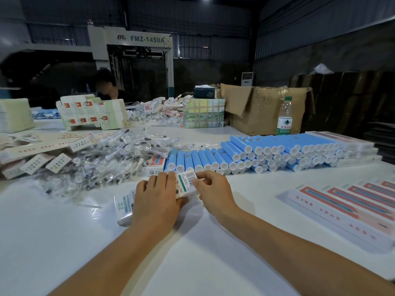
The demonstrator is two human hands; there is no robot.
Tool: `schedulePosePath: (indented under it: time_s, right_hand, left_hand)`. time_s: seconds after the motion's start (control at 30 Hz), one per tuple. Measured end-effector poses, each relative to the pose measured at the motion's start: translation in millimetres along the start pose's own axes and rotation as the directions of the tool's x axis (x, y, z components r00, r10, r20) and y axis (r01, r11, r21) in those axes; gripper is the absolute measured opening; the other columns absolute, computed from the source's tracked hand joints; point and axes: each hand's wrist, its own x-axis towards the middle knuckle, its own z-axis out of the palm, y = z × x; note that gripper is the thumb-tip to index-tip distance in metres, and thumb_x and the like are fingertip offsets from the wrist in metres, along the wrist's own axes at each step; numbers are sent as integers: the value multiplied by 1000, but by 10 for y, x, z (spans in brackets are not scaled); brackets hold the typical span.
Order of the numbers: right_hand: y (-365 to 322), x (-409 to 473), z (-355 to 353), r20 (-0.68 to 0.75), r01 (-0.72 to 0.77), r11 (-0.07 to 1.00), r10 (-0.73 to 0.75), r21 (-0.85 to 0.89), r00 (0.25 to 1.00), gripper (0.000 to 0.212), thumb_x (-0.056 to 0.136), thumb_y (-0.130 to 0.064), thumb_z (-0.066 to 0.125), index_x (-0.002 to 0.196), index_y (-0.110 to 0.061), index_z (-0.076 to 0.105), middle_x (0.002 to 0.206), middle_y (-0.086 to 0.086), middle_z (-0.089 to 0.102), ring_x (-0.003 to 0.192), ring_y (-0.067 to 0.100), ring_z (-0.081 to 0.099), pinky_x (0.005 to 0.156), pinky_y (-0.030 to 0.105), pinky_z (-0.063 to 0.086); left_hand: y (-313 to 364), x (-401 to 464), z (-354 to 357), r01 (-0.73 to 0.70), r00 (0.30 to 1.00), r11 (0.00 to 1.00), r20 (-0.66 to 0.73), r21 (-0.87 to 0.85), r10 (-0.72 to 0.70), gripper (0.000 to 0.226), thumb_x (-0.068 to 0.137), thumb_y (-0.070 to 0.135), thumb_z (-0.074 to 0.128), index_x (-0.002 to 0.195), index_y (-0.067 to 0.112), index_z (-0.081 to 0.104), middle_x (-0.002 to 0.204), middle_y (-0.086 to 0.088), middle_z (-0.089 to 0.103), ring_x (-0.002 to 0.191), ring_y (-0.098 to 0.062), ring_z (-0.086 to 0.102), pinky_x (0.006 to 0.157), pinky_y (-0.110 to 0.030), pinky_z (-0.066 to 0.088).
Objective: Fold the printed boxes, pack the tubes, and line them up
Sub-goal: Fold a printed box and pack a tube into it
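A white printed box [185,183] with a barcode label lies on the white table [192,253] between both hands. My left hand [157,199] grips its middle from above, fingers curled over it. My right hand [213,190] pinches its far end near the barcode. Beyond the hands, many blue tubes [267,151] with white caps lie stacked in rows. A row of finished boxes [350,207] with red-and-teal print is lined up at the right. One closed box [155,165] sits beside the tubes.
A heap of clear-bagged brush heads [111,159] spreads at the left, with flat box blanks [36,154] beside it. A cardboard carton [265,107] and water bottle [285,116] stand at the back right. A person [109,86] sits across the table.
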Motion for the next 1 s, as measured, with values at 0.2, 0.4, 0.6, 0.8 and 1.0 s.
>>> schedulePosePath:
  time_s: [0.2,0.4,0.6,0.8,1.0]
  right_hand:
    - [25,-28,40,13,-16,1000,16,19,1000,19,95,-15,50,99,-16,69,105,4,66,75,12,58,52,18,42]
    - [21,-18,23,10,3,1000,-2,-27,1000,17,94,-13,51,93,-13,68,107,4,63,94,14,60,55,12,40]
    - [-23,63,-187,-148,204,949,-243,-239,959,32,92,-34,57,122,-24,58,113,-7,47,102,8,49,84,23,41]
    - [-56,154,-226,219,-453,697,403,556,889,44,87,-32,67,124,-12,54,122,19,60,96,29,63,70,39,58]
    - [-24,71,-129,379,-443,718,264,536,887,23,88,-6,64,107,-3,54,97,18,72,87,29,71,71,43,59]
  left_hand:
    - [20,-28,-21,-67,996,998,-53,5,67,65,57,41,88,100,-3,67,84,-15,66,69,-32,63,60,-41,49]
    - [23,-29,-30,-83,993,996,-88,-19,81,61,53,35,91,94,-3,68,78,-15,65,63,-32,62,55,-40,49]
    - [-41,3,-29,2,997,997,-82,-73,-8,59,76,40,75,119,3,58,107,-12,62,94,-32,60,79,-43,43]
    - [-41,-13,-46,-14,997,994,-76,-106,6,60,77,43,73,120,3,58,106,-11,62,95,-31,59,79,-43,45]
    - [4,-16,9,-112,986,992,-129,-52,105,61,54,32,90,99,-3,67,82,-14,66,66,-32,63,57,-42,50]
